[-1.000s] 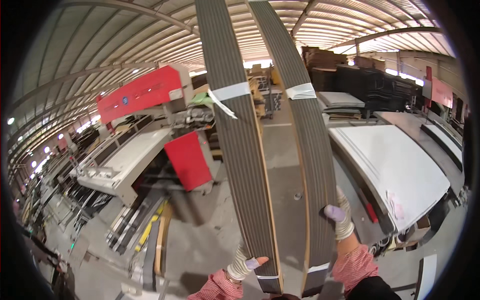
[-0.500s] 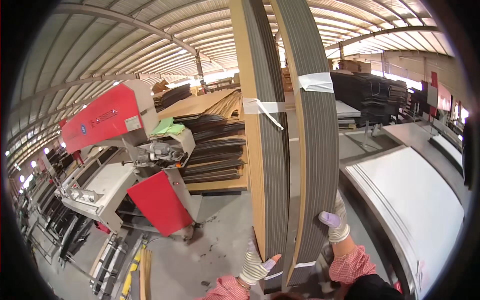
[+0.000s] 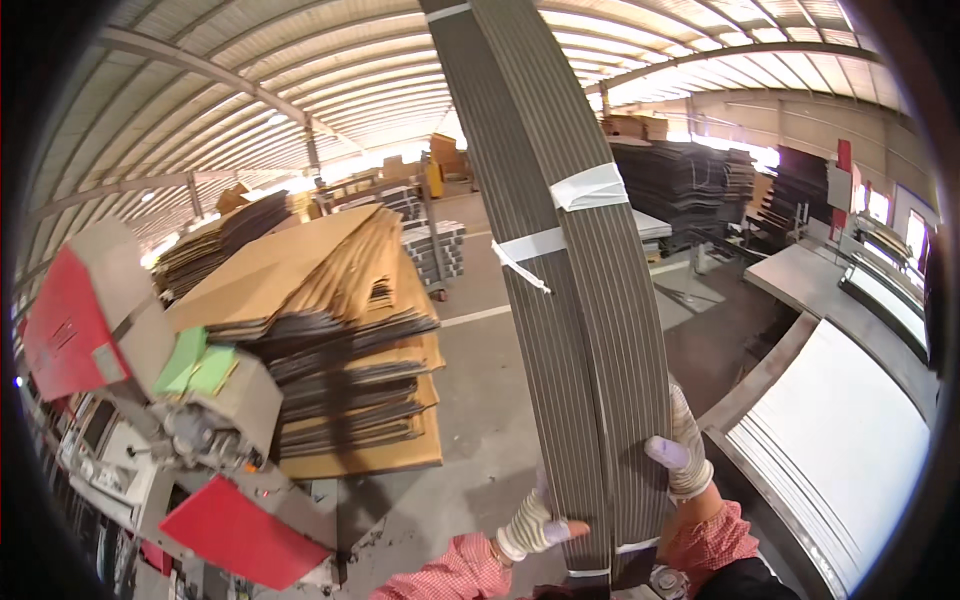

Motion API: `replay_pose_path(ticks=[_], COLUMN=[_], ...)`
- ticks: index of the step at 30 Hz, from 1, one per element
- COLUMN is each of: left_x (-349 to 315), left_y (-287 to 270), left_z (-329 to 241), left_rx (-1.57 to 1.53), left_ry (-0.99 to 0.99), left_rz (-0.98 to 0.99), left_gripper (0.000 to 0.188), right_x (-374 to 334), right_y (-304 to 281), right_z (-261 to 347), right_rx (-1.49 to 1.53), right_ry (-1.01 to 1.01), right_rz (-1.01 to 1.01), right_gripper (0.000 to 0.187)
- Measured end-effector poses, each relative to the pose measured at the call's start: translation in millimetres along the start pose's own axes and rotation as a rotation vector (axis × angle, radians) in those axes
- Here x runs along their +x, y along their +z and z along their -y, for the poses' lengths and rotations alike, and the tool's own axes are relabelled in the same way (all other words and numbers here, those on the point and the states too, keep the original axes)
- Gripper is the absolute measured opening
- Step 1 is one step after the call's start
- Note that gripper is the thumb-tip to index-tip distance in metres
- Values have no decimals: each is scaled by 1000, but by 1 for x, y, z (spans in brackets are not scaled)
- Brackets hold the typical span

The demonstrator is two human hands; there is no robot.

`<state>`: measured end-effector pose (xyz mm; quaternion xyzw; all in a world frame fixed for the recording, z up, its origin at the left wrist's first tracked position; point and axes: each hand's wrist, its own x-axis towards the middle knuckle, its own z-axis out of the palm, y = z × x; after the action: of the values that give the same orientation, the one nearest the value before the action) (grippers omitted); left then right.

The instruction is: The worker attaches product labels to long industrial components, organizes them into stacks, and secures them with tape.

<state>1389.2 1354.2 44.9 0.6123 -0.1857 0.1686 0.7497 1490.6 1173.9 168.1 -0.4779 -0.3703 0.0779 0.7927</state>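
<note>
My left hand (image 3: 532, 523) and right hand (image 3: 682, 455), both gloved, are clamped on the lower end of two strapped bundles of flat cardboard (image 3: 575, 300) held upright before me; white straps (image 3: 560, 215) cross them; cardboard stack (image 3: 330, 330) sits left on the floor.

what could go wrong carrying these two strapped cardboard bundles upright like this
1. Both hands, left hand and right hand, grip only the bottom of the two tall bundles, so the top could tip or sway.
2. The bundles fill the middle of the view and may hide the floor ahead.
3. The pallet stack of cardboard and the red machine stand close on the left; a swing might hit them.
</note>
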Motion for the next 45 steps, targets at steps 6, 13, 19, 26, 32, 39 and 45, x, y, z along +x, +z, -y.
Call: replay_pose_path(ticks=[6,13,19,26,32,39,45], left_x=[207,436,587,783,1005,1198,1346], left_y=[-95,-286,-377,-500,-644,-809,-950], left_z=[79,185,248,350,442,505,596], left_rx=[-216,34,258,275,545,974,1168], left_ry=[-63,128,163,103,110,45,23], left_rz=[-163,-232,-245,-229,-424,-581,-522], left_gripper=[85,93,91,96,93,87,83], right_x=[169,416,570,741,904,1137,1329], right_y=[-114,-189,-243,-313,-406,-474,-495], right_z=[-137,-341,-430,-547,-683,-823,-939], right_rx=[142,325,431,552,699,841,765], right_ry=[163,370,497,553,606,718,750], right_rz=[117,114,57,-86,-89,-65,-114], right_gripper=[92,85,83,82,80,78,70])
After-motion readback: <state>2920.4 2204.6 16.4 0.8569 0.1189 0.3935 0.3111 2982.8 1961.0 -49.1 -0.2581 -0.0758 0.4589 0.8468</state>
